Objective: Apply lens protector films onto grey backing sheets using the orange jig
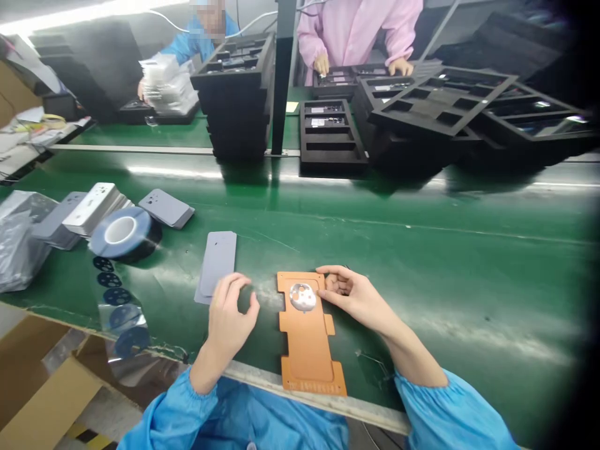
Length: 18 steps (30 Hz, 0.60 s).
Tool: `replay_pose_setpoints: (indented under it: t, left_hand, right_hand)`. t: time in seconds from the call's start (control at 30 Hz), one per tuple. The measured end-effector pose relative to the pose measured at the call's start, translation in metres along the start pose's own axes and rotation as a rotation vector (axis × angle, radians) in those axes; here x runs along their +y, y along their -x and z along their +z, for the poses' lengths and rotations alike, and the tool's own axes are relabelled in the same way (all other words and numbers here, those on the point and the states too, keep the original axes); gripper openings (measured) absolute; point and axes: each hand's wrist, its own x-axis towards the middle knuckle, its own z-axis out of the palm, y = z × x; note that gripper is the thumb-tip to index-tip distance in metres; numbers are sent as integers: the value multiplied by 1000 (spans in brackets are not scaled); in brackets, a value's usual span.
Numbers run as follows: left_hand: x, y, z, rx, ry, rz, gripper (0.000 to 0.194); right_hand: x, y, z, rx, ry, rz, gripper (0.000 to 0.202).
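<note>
An orange plate (309, 350) with notched sides lies on the green table at its front edge. Near its top sits a shiny metal piece (302, 297) with round holes. My right hand (354, 295) is at the plate's upper right edge, thumb and index finger apart and the other fingers curled. To the left of the plate, my left hand (233, 315) hovers with thumb and fingers apart, nothing between them. Just behind it lie thin grey panels (219, 259), partly covered by its fingers.
At left are a blue tape roll (126, 232), a strip of dark stickers (117, 297), stacked panels (96, 206) and plastic-wrapped items (23, 240). Black trays (332, 134) stand across the back. Two people work beyond. A cardboard box (51, 406) is below left.
</note>
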Motion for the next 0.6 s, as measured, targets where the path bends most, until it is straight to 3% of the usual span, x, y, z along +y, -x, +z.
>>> replay_pose_setpoints:
  t: [0.1,0.2,0.27,0.37,0.43,0.5,0.6]
  left_hand:
    - [-28,10,-18,38,-327,68,52]
    - [-42,22,-25,-4,-425,139,39]
    - [-42,28,-27,70,-395,216,32]
    - [-27,30,-33,277,-293,330,32]
    - [-9,30,-39,350,-226,402,31]
    - [12,34,-40,329,-165,472,31]
    - [43,47,-32,194,-51,612,28]
  right_hand:
    - [1,-2,2,37,-27,-4,55]
    - [0,-2,4,76,-30,-13,55]
    - [-4,-1,7,93,-37,-24,55]
    - [-18,5,14,97,-77,-16,56]
    - [-31,10,22,56,-154,4,60]
    - [-46,14,32,-7,-258,8,65]
    - [-62,17,40,-57,-344,-3,66]
